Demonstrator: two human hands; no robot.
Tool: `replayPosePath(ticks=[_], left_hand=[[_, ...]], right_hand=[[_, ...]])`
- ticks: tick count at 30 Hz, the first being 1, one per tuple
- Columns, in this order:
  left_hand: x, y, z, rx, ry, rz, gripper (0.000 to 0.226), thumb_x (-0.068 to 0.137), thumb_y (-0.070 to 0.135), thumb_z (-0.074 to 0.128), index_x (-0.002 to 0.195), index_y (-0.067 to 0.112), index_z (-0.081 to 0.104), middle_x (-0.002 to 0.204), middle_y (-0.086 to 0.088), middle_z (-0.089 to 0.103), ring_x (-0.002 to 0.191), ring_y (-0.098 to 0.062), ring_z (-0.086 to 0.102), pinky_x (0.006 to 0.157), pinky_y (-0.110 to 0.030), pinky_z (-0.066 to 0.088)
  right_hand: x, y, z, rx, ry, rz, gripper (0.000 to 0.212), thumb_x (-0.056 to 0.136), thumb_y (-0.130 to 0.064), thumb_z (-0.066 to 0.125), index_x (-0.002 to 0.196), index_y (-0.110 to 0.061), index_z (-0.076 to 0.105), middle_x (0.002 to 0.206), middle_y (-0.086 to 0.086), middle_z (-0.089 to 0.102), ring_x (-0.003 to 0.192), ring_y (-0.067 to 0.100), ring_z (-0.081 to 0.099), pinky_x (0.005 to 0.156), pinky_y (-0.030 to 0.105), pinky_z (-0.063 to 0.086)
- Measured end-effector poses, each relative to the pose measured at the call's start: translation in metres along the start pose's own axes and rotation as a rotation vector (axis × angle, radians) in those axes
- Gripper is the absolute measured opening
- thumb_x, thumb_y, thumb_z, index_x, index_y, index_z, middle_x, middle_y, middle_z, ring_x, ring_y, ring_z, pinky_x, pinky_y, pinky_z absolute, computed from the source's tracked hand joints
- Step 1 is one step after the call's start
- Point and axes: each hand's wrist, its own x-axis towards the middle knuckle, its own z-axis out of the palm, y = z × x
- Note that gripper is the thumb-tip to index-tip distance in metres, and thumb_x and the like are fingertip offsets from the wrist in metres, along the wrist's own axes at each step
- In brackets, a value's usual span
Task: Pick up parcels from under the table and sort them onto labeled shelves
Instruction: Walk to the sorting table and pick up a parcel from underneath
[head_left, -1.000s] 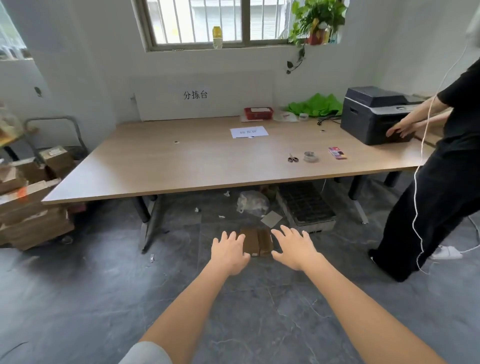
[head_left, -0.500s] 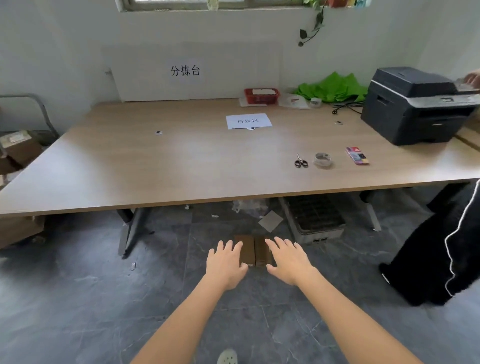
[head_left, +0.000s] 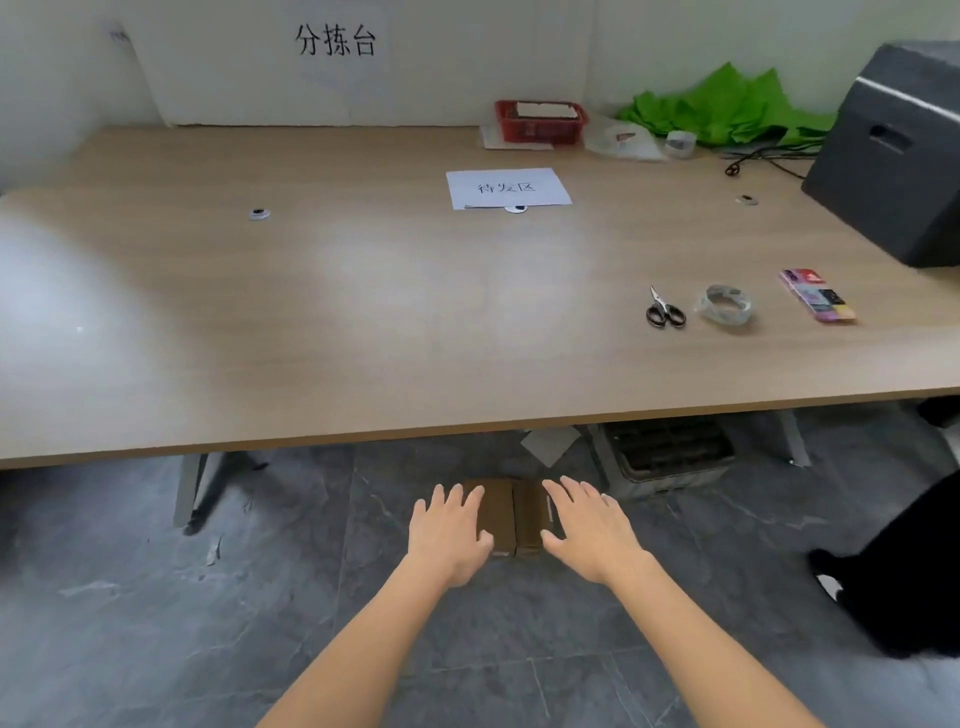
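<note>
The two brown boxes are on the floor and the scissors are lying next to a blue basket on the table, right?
Not quite. The head view shows the scissors lying next to a clear tape roll on the table; the basket is red and sits far back. The two brown boxes are indeed on the floor.

Soft, even daylight fills the room, bright on the pale wall across the top of the frame. The counter (head_left: 363, 312) carries two washed-out patches of glare, one at the left edge and one near the centre. Under its front edge the floor (head_left: 156, 623) lies in soft shadow. The wide lens bows the counter's front edge and stretches things at the right side. The whole frame is slightly soft, without crisp detail.
</note>
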Motion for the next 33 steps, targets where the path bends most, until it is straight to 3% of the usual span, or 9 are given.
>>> replayPosePath(ticks=[4,13,18,23,26,27,30,33], left_hand=[[0.083,-0.019,0.088,0.025,-0.016,0.006,0.066,0.087,0.044,0.037,0.147,0.024,0.017,0.153,-0.007,0.029,0.142,-0.031,0.021,0.112,-0.047,0.024],[0.272,-0.072,0.303,0.071,0.028,0.019,0.068,0.088,0.039,0.042,0.147,0.019,0.015,0.15,-0.01,0.031,0.138,-0.031,0.028,0.108,-0.047,0.034],[0.339,-0.101,0.395,-0.055,0.001,-0.022,0.065,0.089,0.033,0.045,0.146,0.02,0.017,0.142,-0.01,0.039,0.13,-0.032,0.038,0.1,-0.046,0.043],[0.38,-0.116,0.443,-0.354,-0.046,-0.135,0.071,0.087,0.03,0.049,0.148,0.022,0.012,0.136,-0.013,0.045,0.117,-0.032,0.05,0.088,-0.042,0.05],[0.39,-0.115,0.456,-0.639,-0.058,-0.207,0.07,0.087,0.023,0.051,0.146,0.018,0.014,0.111,-0.012,0.059,0.078,-0.022,0.06,0.057,-0.028,0.047],[0.391,-0.113,0.459,-0.694,-0.061,-0.232,0.068,0.087,0.023,0.052,0.145,0.017,0.017,0.104,-0.009,0.059,0.073,-0.019,0.058,0.054,-0.026,0.045],[0.394,-0.109,0.469,-0.773,-0.058,-0.265,0.065,0.085,0.023,0.055,0.14,0.013,0.023,0.104,-0.008,0.059,0.085,-0.024,0.06,0.066,-0.03,0.047],[0.397,-0.107,0.464,-0.808,-0.045,-0.29,0.062,0.085,0.027,0.056,0.138,0.012,0.028,0.114,-0.011,0.061,0.096,-0.026,0.061,0.077,-0.033,0.05]], right_hand=[[0.077,0.027,0.082,0.008,0.003,-0.001,0.068,0.089,-0.044,0.045,0.148,-0.021,0.018,0.152,0.007,0.03,0.136,0.029,0.032,0.11,0.043,0.03],[0.263,0.082,0.299,0.071,0.058,0.044,0.07,0.09,-0.046,0.047,0.148,-0.024,0.015,0.155,0.009,0.023,0.14,0.031,0.027,0.11,0.046,0.034],[0.338,0.091,0.4,0.165,0.042,0.046,0.066,0.093,-0.045,0.044,0.148,-0.019,0.017,0.148,0.012,0.035,0.134,0.031,0.036,0.103,0.044,0.038],[0.376,0.093,0.453,0.317,-0.002,0.067,0.069,0.093,-0.042,0.045,0.15,-0.021,0.012,0.147,0.012,0.037,0.128,0.031,0.044,0.098,0.044,0.045],[0.388,0.092,0.467,0.403,-0.034,0.102,0.073,0.093,-0.041,0.047,0.15,-0.017,0.008,0.147,0.014,0.036,0.128,0.031,0.045,0.1,0.041,0.044],[0.39,0.091,0.471,0.445,-0.052,0.113,0.075,0.093,-0.041,0.048,0.151,-0.016,0.006,0.148,0.015,0.035,0.129,0.031,0.044,0.102,0.04,0.042],[0.394,0.088,0.48,0.538,-0.079,0.143,0.081,0.092,-0.039,0.051,0.151,-0.016,0.001,0.151,0.016,0.031,0.13,0.032,0.043,0.102,0.036,0.039],[0.397,0.086,0.479,0.564,-0.034,0.153,0.081,0.091,-0.04,0.052,0.151,-0.02,0.0,0.143,0.017,0.041,0.117,0.03,0.054,0.086,0.031,0.044]])
